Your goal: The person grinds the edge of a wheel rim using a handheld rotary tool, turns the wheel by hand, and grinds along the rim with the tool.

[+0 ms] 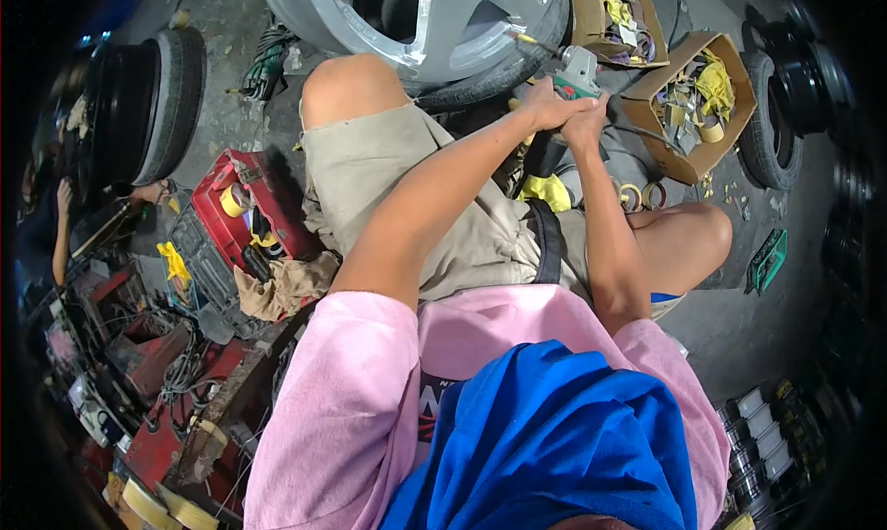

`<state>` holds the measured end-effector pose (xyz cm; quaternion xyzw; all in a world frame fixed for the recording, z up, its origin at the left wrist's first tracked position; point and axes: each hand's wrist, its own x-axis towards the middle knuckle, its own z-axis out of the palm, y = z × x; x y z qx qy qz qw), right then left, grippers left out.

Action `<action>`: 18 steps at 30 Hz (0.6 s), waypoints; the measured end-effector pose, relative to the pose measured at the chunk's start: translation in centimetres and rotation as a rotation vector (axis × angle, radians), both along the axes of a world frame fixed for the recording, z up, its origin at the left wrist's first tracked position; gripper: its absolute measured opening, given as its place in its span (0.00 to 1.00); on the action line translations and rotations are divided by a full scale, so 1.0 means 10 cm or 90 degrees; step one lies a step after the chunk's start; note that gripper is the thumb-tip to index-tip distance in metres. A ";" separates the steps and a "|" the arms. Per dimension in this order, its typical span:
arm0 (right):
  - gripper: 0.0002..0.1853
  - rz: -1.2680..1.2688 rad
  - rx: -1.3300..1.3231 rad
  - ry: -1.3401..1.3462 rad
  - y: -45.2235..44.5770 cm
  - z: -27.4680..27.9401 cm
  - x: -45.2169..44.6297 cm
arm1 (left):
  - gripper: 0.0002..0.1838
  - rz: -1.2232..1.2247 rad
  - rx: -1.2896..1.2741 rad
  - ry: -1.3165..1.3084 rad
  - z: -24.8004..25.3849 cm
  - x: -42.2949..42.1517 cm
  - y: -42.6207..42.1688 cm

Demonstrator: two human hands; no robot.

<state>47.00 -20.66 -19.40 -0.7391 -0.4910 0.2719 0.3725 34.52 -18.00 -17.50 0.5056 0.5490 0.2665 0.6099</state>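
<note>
While both hands meet fwd of the lap, L hand (pixel 551 107) and R hand (pixel 587 126) are closed round a grey-and-green power tool (pixel 579 65), fingers wrapped in tight; can't tell exact fingertip posn, as they're partly hidden. Tool sits just beside the silver wheel rim (pixel 420 45), w/ a thin tip pointing L toward it; can't tell if tip touches. Rim lies on a black tyre (pixel 536 79), top ctr. Dark cord (pixel 644 133) runs nr R hand, past a cardboard box (pixel 677 163) w/ scraps & yellow cloth (pixel 716 85); 2nd box (pixel 584 12) behind, also w/ scraps. Tape rolls (pixel 654 195) on floor, R of R forearm. Yellow rag (pixel 547 192) between forearms. To L: open red toolbox (pixel 214 172) w/ tape etc. inside, brown cloth (pixel 291 285) nr its lower end. Green tray-like item (pixel 769 262) far R on floor. Another person's arm (pixel 62 230) at far L edge, blurred.
</note>
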 end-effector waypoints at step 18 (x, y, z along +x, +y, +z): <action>0.37 0.014 -0.063 -0.038 0.03 0.33 -0.08 | 0.57 0.028 -0.034 -0.030 -0.05 0.04 0.04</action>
